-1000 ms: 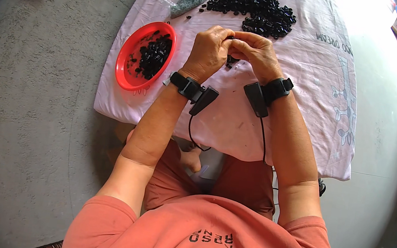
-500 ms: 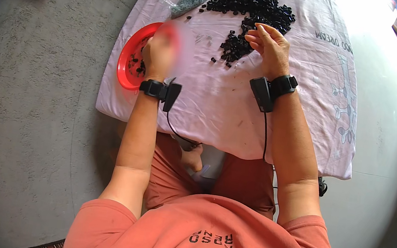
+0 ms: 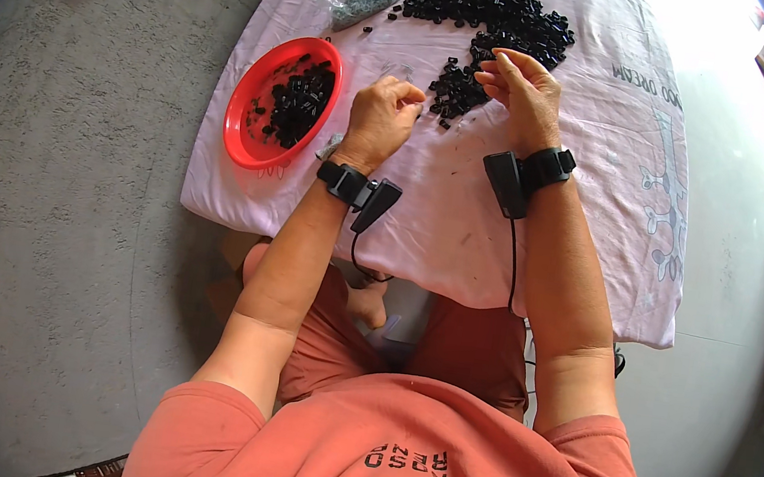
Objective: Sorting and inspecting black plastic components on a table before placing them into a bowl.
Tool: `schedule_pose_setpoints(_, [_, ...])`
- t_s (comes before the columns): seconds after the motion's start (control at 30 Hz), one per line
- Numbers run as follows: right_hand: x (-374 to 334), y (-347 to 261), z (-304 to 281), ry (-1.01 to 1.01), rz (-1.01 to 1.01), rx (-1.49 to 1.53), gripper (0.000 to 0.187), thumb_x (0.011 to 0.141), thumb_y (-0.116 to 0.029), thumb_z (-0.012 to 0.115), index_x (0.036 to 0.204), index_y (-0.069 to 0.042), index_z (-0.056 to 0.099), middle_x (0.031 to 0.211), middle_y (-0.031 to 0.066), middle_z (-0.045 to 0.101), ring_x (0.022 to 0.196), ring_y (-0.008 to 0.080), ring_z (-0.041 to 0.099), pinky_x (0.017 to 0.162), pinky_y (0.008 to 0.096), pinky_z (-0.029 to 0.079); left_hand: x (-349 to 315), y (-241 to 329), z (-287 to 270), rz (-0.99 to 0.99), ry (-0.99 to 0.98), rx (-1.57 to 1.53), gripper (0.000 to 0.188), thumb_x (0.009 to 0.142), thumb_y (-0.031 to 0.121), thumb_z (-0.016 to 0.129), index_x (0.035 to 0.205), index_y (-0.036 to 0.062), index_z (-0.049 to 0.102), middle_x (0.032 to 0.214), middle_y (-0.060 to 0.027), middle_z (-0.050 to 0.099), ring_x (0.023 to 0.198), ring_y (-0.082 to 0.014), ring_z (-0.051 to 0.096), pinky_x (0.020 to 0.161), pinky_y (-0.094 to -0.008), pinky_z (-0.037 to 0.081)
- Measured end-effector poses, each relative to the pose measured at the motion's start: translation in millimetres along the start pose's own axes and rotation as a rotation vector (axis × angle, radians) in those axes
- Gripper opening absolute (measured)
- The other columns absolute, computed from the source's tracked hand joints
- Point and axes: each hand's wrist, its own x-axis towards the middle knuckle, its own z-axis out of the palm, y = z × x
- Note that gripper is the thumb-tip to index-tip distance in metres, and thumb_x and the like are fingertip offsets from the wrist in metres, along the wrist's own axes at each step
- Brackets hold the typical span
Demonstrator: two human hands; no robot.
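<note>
My left hand [image 3: 381,125] is over the cloth between the red round tray and the black heap, its fingers curled together in a pinch. Whatever those fingertips hold is too small to make out. Beside the heap's right part, my right hand [image 3: 529,105] has thumb and forefinger pressed together; I cannot see what, if anything, is between them. Small black plastic pieces [image 3: 485,6] form a spread-out heap at the far middle, reaching toward both hands. More black pieces [image 3: 299,107] lie inside the red tray [image 3: 238,138] on the left.
A clear plastic bag [image 3: 372,1] of small grey-green bits lies at the far left of the pink cloth-covered table [image 3: 424,215]. Black wrist devices with cables sit on both my wrists. A few stray black pieces lie around the heap.
My left hand has moved right, from over the red tray to near the heap, uncovering the black pieces in the tray. My right hand has barely moved.
</note>
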Motion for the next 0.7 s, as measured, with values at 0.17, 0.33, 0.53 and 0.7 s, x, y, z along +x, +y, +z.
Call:
schedule_pose_setpoints(0.17, [1, 1, -1, 0.001, -0.012, -0.009, 0.023, 0.094, -0.019, 0.062, 0.11, -0.004, 0.065, 0.095, 0.0099, 0.07, 0.081, 0.0162, 0.07, 0.069, 0.0229, 0.056, 3, 9, 10, 0.043, -0.026, -0.01, 0.011, 0.074, 0.01, 0.071, 0.084, 0.0064, 0.071, 0.081, -0.0107, 0.064, 0.072, -0.0245, 0.064, 0.066, -0.0355, 0.051])
schedule_pose_setpoints(0.33, [3, 4, -1, -0.001, -0.024, 0.011, 0.022, 0.094, -0.018, 0.061, 0.11, -0.004, 0.065, 0.095, 0.0101, 0.07, 0.081, 0.0161, 0.07, 0.069, 0.0231, 0.056, 7, 12, 7, 0.034, -0.104, -0.017, 0.01, 0.076, 0.012, 0.069, 0.084, 0.007, 0.071, 0.081, -0.0114, 0.065, 0.073, -0.0269, 0.064, 0.068, -0.0365, 0.051])
schedule_pose_setpoints(0.53, [3, 4, -2, 0.008, -0.044, 0.025, 0.021, 0.095, -0.017, 0.059, 0.111, -0.003, 0.064, 0.095, 0.0105, 0.07, 0.082, 0.0162, 0.069, 0.069, 0.0233, 0.056, 32, 7, 18, 0.084, 0.043, -0.028, 0.013, 0.081, 0.009, 0.061, 0.089, 0.0084, 0.071, 0.083, -0.0128, 0.065, 0.076, -0.0291, 0.065, 0.07, -0.0381, 0.052])
schedule_pose_setpoints(0.7, [4, 5, -4, -0.002, -0.054, 0.034, 0.021, 0.096, -0.016, 0.058, 0.111, -0.003, 0.064, 0.095, 0.0107, 0.07, 0.081, 0.016, 0.069, 0.07, 0.0233, 0.056, 58, 12, 36, 0.109, 0.017, 0.027, 0.018, 0.079, 0.008, 0.062, 0.093, 0.0104, 0.072, 0.09, -0.0148, 0.065, 0.083, -0.0314, 0.064, 0.078, -0.0394, 0.052])
